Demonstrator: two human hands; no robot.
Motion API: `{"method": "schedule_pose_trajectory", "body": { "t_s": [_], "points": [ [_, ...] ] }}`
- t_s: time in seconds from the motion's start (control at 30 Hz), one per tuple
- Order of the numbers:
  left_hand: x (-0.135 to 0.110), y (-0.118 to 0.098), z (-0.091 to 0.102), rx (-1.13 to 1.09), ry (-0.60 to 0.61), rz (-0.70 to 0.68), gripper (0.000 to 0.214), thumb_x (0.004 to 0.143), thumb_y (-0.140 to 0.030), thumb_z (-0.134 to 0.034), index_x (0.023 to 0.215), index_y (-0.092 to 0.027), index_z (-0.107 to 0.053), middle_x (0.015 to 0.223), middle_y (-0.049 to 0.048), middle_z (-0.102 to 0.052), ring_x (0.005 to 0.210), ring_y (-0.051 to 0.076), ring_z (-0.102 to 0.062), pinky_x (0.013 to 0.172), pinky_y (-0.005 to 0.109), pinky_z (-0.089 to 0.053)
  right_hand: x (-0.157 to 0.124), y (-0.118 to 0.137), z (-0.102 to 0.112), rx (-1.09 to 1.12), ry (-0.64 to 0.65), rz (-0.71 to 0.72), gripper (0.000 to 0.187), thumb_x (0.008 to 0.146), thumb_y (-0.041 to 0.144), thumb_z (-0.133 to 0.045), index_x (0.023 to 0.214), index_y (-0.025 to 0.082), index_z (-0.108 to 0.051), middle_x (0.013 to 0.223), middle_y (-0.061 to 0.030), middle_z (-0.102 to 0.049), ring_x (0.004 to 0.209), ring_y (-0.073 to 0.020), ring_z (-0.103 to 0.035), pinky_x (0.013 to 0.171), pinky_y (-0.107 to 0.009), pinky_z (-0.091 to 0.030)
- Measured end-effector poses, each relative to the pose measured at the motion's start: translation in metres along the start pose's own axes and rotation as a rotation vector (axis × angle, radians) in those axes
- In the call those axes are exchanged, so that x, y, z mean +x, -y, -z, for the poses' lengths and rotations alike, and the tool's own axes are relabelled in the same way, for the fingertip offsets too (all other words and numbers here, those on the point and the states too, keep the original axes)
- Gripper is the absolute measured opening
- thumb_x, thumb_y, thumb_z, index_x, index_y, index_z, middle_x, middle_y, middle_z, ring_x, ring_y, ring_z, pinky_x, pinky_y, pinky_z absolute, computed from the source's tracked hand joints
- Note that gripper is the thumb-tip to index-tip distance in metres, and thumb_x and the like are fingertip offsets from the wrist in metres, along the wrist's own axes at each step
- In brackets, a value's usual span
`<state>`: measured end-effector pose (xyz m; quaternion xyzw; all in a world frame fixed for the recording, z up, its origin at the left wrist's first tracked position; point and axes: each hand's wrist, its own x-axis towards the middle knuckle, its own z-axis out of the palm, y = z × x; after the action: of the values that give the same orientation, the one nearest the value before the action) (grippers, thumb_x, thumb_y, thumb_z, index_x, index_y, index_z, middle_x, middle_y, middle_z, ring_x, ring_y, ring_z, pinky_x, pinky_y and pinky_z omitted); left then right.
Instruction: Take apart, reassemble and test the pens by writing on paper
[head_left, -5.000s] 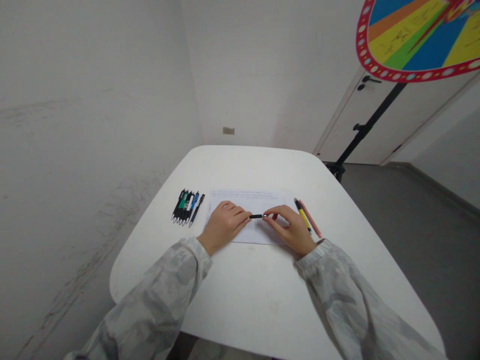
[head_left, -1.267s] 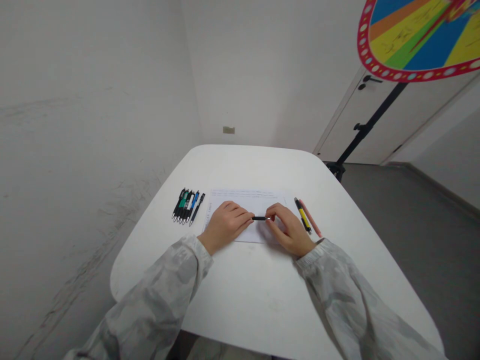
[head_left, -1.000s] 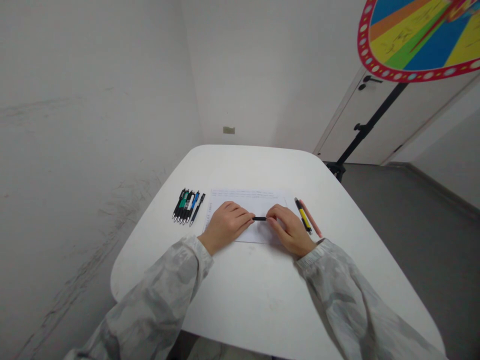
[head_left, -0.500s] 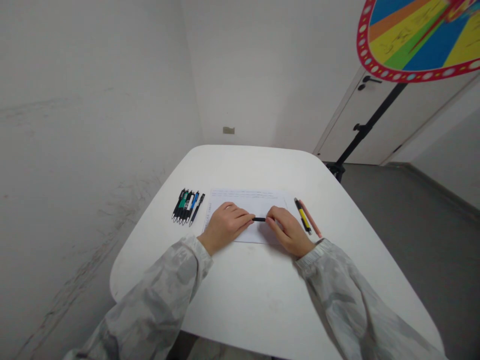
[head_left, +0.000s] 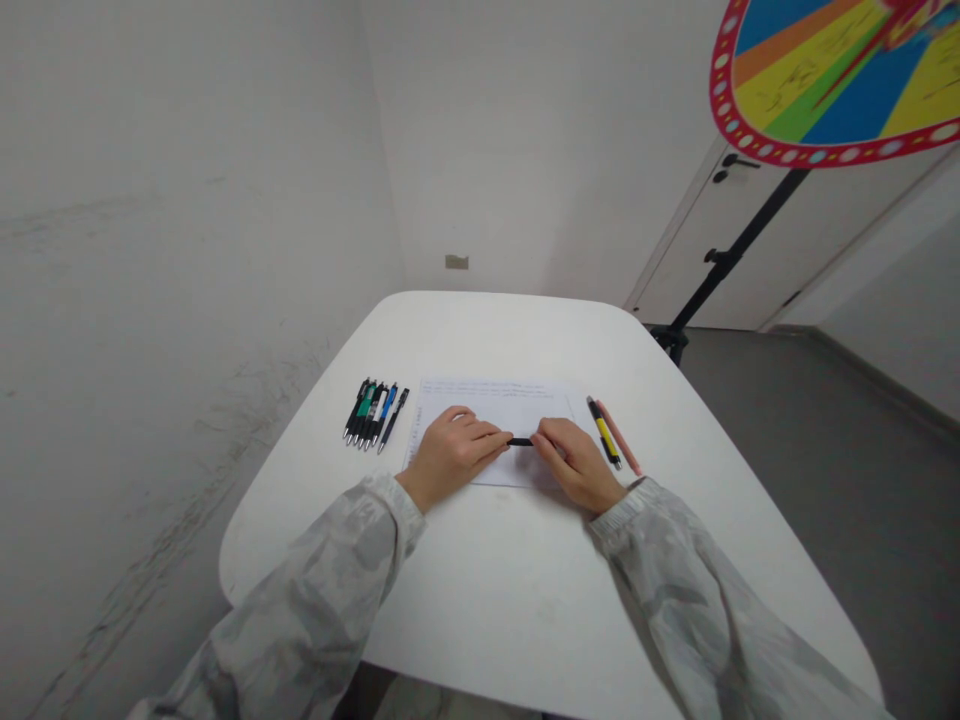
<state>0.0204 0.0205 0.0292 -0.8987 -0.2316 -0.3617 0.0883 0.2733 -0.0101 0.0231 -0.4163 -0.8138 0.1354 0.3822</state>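
Between my two hands a slim black pen (head_left: 520, 441) lies level, only its middle showing. Fingers of my left hand (head_left: 456, 445) are closed on its left end. My right hand (head_left: 574, 458) pinches the right end, with the fingers curled. Both ends are hidden by the fingers. Under the hands lies a sheet of white paper (head_left: 495, 398) with lines of handwriting along its top and left edges. Right of my right hand are a yellow-and-black pen (head_left: 604, 433) and a pinkish-orange pen (head_left: 620, 440), side by side.
A row of several pens (head_left: 375, 414), black, green, white and blue, lies left of the paper on the white table (head_left: 480, 585). A colourful prize wheel (head_left: 832, 90) on a black stand (head_left: 739, 250) rises beyond the table's right side, before a door. A wall runs along the left.
Both hands stay on the black pen, almost still. The right hand's fingers have shifted very slightly. The view has moved a little.
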Motion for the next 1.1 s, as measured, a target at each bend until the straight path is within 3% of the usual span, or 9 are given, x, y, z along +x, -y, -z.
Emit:
{"method": "schedule_pose_trajectory", "body": {
  "t_s": [0.17,0.37,0.57,0.77,0.9,1.1],
  "points": [
    [-0.002,0.000,0.001,-0.036,-0.023,0.066,0.023,0.109,-0.039,-0.068,0.120,-0.022,-0.078,0.099,0.0042,-0.083,0.087,0.018,-0.077,0.086,0.037,-0.056,-0.001,0.001,0.002,0.044,-0.016,0.001,0.032,0.115,0.041,-0.042,0.089,0.025,-0.054,0.081,-0.0033,-0.060,0.079,-0.0236,-0.056,0.076,-0.041,-0.043],
    [-0.004,0.000,0.004,-0.360,-0.137,0.397,0.033,0.103,-0.052,-0.073,0.103,-0.020,-0.078,0.088,0.0040,-0.079,0.074,0.015,-0.072,0.071,0.030,-0.058,-0.004,-0.003,0.002,0.142,-0.163,-0.114,0.033,0.116,0.040,-0.038,0.091,0.026,-0.054,0.083,-0.0036,-0.058,0.079,-0.0234,-0.056,0.072,-0.040,-0.045],
    [0.007,-0.007,0.007,-0.558,-0.284,0.560,0.028,0.098,-0.047,-0.080,0.096,-0.019,-0.075,0.089,0.0042,-0.077,0.079,0.016,-0.073,0.072,0.030,-0.062,0.000,-0.002,0.002,0.098,-0.065,-0.074,0.029,0.115,0.039,-0.042,0.097,0.025,-0.061,0.091,-0.0060,-0.065,0.086,-0.0250,-0.061,0.080,-0.042,-0.049],
    [0.008,-0.009,0.017,-0.365,-0.409,0.377,0.013,0.103,-0.033,-0.075,0.103,-0.021,-0.070,0.116,0.0095,-0.080,0.111,0.023,-0.076,0.101,0.045,-0.062,0.000,-0.001,0.000,0.047,-0.034,-0.084,0.017,0.112,0.038,-0.053,0.116,0.025,-0.063,0.105,-0.0084,-0.071,0.096,-0.0265,-0.065,0.089,-0.045,-0.052],
    [0.004,-0.006,0.014,-0.200,-0.289,0.201,0.004,0.106,-0.027,-0.070,0.107,-0.023,-0.072,0.101,0.0041,-0.083,0.095,0.019,-0.079,0.092,0.040,-0.061,-0.002,-0.001,0.000,0.061,-0.060,-0.066,0.016,0.111,0.035,-0.055,0.121,0.025,-0.062,0.107,-0.0086,-0.071,0.097,-0.0269,-0.066,0.091,-0.046,-0.053],
    [0.003,-0.006,0.003,-0.122,-0.130,0.100,0.011,0.109,-0.031,-0.068,0.108,-0.021,-0.073,0.098,0.0018,-0.084,0.086,0.017,-0.077,0.083,0.036,-0.055,-0.002,0.004,0.003,0.111,-0.101,0.036,0.020,0.106,0.032,-0.064,0.125,0.027,-0.065,0.107,-0.0087,-0.073,0.096,-0.0272,-0.068,0.091,-0.047,-0.055]
  ]
}}
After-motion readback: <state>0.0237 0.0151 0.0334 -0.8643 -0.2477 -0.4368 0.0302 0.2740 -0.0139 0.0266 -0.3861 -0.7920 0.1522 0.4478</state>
